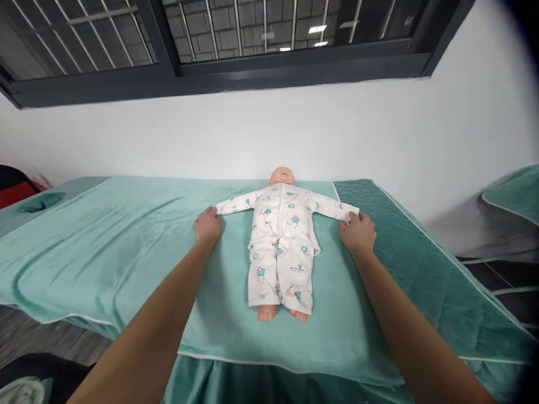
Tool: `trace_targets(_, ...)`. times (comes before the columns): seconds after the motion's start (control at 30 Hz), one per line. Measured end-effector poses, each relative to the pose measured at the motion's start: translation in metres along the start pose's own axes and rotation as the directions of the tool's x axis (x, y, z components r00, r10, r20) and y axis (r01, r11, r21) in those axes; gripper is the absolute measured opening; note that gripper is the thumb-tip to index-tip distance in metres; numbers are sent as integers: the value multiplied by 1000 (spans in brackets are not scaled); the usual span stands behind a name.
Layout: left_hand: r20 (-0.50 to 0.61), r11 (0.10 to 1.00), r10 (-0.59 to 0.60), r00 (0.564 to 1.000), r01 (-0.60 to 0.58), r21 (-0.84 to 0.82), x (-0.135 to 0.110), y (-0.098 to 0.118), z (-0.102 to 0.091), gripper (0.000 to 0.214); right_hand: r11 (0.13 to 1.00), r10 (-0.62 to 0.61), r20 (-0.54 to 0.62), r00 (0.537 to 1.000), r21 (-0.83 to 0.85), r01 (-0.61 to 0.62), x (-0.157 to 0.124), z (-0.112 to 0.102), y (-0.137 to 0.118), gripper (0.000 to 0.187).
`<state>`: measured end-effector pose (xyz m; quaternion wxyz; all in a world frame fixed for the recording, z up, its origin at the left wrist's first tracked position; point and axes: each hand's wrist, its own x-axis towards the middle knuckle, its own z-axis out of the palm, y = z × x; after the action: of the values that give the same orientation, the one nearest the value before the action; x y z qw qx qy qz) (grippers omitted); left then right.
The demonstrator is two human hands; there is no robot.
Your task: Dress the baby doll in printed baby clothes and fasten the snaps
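A baby doll lies on its back, head toward the wall and bare feet toward me. It wears a white printed shirt and matching trousers. Both shirt sleeves are stretched out sideways. My left hand is closed on the end of the sleeve on the left. The cuff of the other sleeve is pinched in my right hand. The doll's hands do not show.
Under the doll is a light green blanket over a darker green quilted cover. A white wall with a barred window stands behind the bed. A red and black item is at far left, and a green-covered edge juts in at right.
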<state>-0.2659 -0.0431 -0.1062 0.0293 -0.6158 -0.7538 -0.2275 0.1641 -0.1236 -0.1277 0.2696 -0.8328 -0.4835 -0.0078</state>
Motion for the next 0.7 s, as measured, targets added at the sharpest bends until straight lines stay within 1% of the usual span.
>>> trace_targets(0.1,-19,1000,6,1000,-6,23,-3,2,-4,46,1000,-14,-34,999,-17,13,-3,-4,-6,55)
trace_targets(0.13,-25,1000,8,1000,-8,27,-4,2,-5,45,999,-39,-49,998,-16,38,-4,-7,-9,53)
trace_targets(0.2,-33,999,9,999,-8,31,-5,2,-6,42,989,-151,-79,985,-13,150,-10,-15,-14,50)
trace_targets(0.27,-40,1000,10,999,-9,29,-5,2,-7,39,950,-309,-103,945,15,312,-24,-24,-17,46)
trace_targets(0.33,-43,1000,10,999,-9,21,-3,2,-6,38,888,-436,-132,890,97,449,-52,-34,-19,41)
trace_targets(0.4,-44,1000,13,999,-12,11,-2,2,-6,38,809,-513,-172,841,232,540,-95,-44,-18,38)
trace_targets(0.43,-44,1000,13,999,-13,7,-1,1,-5,38,768,-539,-168,826,305,563,-119,-49,-17,38)
trace_targets(0.5,-42,1000,14,999,-14,1,-1,1,-5,39,739,-529,-110,841,428,521,-169,-58,-15,38)
trace_targets(0.57,-42,1000,15,999,-16,-1,-1,0,-4,40,728,-521,-12,854,516,451,-212,-64,-13,38)
trace_targets(0.63,-45,1000,18,999,-18,-1,-1,0,-2,41,727,-501,36,865,560,397,-242,-65,-12,37)
trace_targets(0.7,-49,1000,19,999,-19,-2,-2,-1,-1,41,735,-463,41,885,576,357,-259,-62,-13,37)
